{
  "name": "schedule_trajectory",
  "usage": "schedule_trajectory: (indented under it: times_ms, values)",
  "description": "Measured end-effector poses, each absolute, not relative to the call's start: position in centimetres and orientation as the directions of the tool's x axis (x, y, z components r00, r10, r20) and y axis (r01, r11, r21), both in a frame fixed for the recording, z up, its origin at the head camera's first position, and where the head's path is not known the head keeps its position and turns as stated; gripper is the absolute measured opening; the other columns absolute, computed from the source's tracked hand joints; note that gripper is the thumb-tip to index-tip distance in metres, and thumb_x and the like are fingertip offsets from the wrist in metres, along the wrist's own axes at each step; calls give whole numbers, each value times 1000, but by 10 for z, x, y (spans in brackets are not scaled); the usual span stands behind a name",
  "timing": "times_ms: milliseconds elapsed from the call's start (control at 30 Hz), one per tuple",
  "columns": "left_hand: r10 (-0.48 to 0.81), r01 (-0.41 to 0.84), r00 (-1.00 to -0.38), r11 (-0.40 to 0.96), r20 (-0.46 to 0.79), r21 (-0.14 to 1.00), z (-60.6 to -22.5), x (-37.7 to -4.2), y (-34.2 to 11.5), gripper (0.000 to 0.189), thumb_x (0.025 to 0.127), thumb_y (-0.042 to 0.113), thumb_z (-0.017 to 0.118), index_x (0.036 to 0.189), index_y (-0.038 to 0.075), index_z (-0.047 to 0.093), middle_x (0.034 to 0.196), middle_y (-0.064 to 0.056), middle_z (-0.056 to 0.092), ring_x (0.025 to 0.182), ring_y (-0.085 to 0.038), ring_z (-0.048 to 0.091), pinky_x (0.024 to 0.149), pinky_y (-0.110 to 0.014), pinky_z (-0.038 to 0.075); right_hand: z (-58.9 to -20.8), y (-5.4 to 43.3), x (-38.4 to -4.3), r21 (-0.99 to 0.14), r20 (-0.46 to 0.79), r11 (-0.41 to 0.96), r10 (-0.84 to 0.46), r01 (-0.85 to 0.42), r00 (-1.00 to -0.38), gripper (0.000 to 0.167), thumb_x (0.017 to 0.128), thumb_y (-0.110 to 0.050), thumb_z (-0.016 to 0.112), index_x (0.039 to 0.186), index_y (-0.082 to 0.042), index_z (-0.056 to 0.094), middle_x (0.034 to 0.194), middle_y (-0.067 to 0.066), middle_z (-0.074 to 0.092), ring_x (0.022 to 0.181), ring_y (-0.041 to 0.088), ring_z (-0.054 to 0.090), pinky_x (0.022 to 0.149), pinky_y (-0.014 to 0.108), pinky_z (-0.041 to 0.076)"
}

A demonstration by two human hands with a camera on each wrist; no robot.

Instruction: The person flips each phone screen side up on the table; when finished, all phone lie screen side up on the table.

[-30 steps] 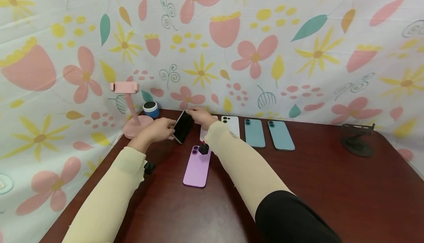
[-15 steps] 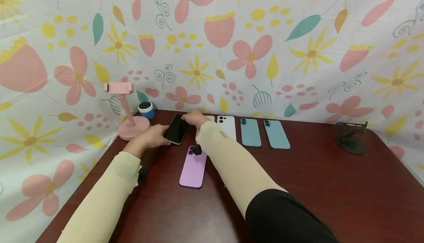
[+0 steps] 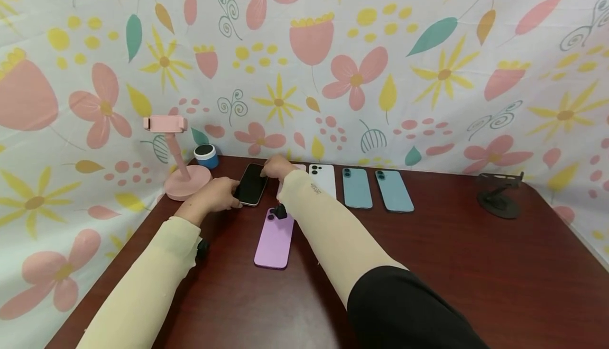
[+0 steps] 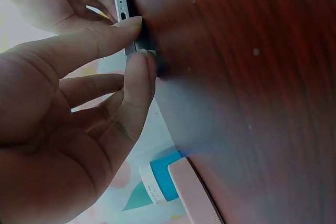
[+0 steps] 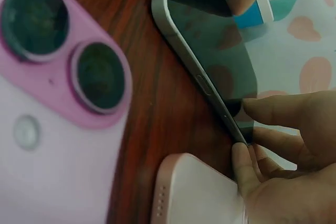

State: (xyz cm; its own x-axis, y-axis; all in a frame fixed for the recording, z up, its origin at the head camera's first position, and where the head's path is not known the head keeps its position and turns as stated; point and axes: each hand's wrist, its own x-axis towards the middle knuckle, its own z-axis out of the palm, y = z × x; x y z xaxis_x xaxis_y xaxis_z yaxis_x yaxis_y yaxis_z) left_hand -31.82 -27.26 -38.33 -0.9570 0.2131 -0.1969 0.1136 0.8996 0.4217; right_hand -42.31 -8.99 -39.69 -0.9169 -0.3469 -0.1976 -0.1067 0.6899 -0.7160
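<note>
A smartphone (image 3: 251,185) with its black screen facing up lies at the back left of the table, its silver edge plain in the right wrist view. My left hand (image 3: 216,195) pinches its near left corner between thumb and fingers. At the far right corner, the thumb and fingers of my right hand (image 3: 277,168) grip the edge. A purple phone (image 3: 275,243) lies back up just in front. To the right, a pale pink phone (image 5: 199,198) is partly hidden under the right hand and sleeve. Beyond it lie a white phone (image 3: 323,178) and two light blue phones (image 3: 358,190).
Left of the phones stand a pink phone stand (image 3: 183,182) and a blue jar (image 3: 209,159) with a white rim. A black stand (image 3: 499,201) is at the far right of the dark red table (image 3: 428,285). A floral cloth (image 3: 295,100) hangs behind.
The smartphone was tilted up on edge between both hands; it has come down flat, screen up. Both hands lowered with it and still hold its corners. The view has shifted slightly.
</note>
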Motion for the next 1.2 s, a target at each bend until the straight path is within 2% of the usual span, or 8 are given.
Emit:
schedule_trajectory:
  times_ms: [167, 267, 400, 500, 633, 800, 1000, 1200]
  values:
    - [196, 112, -961, 921, -194, 373, -381, -318, -271, 71, 95, 20, 80, 154, -6, 52, 138, -27, 69, 89, -20, 73, 91, -40, 62, -396, -89, -424, -709, -195, 697, -345, -111, -918, 47, 101, -12, 69, 145, 2, 64, 156, 17, 60, 144, 33, 57, 120, 42, 50]
    - [193, 118, -963, 929, -187, 350, -379, -317, -269, 70, 95, 22, 79, 154, -6, 52, 140, -27, 68, 95, -24, 73, 98, -46, 60, -396, -89, -424, -711, -186, 693, -348, -119, -919, 46, 100, -11, 69, 143, 3, 65, 154, 18, 61, 143, 33, 58, 119, 42, 50]
    - [197, 128, -963, 935, -183, 332, -377, -316, -267, 68, 96, 22, 79, 152, -5, 54, 138, -27, 69, 102, -29, 70, 102, -50, 58, -396, -86, -423, -751, -188, 653, -357, -101, -915, 54, 101, -13, 69, 151, 4, 57, 160, 18, 55, 149, 34, 53, 122, 43, 48]
    - [209, 145, -961, 938, -180, 314, -375, -317, -265, 68, 95, 21, 79, 152, -6, 54, 138, -27, 69, 110, -33, 69, 106, -53, 56, -397, -80, -424, -829, -213, 558, -363, -29, -907, 60, 104, -18, 68, 157, 3, 49, 166, 18, 48, 155, 34, 45, 127, 44, 42]
    - [219, 160, -960, 940, -173, 302, -373, -316, -264, 69, 96, 24, 77, 153, -7, 53, 140, -29, 68, 121, -38, 68, 111, -57, 53, -394, -72, -417, -937, -215, 342, -393, 75, -894, 63, 109, -21, 61, 163, 2, 38, 171, 19, 40, 158, 35, 41, 130, 44, 38]
    - [210, 168, -969, 946, -130, 276, -366, -313, -256, 63, 103, 31, 69, 152, -6, 55, 143, -28, 67, 130, -42, 66, 113, -60, 52, -382, -54, -412, -976, -120, 216, -370, 41, -921, 56, 113, -19, 51, 165, -1, 38, 168, 18, 44, 153, 38, 48, 126, 44, 44]
    - [296, 259, -952, 914, -76, 311, -366, -318, -230, 55, 107, 34, 65, 150, 0, 60, 141, -23, 71, 130, -39, 69, 111, -57, 54, -364, -32, -412, -978, -61, 206, -340, -11, -938, 50, 114, -18, 49, 160, 2, 44, 159, 25, 51, 145, 43, 54, 122, 50, 47]
    - [362, 304, -925, 886, -112, 349, -376, -323, -198, 58, 104, 34, 70, 150, 2, 60, 147, -19, 68, 134, -34, 67, 115, -53, 52, -363, -10, -412, -933, -128, 361, -312, 8, -941, 53, 114, -22, 49, 163, -2, 41, 167, 19, 45, 151, 41, 50, 125, 52, 43]
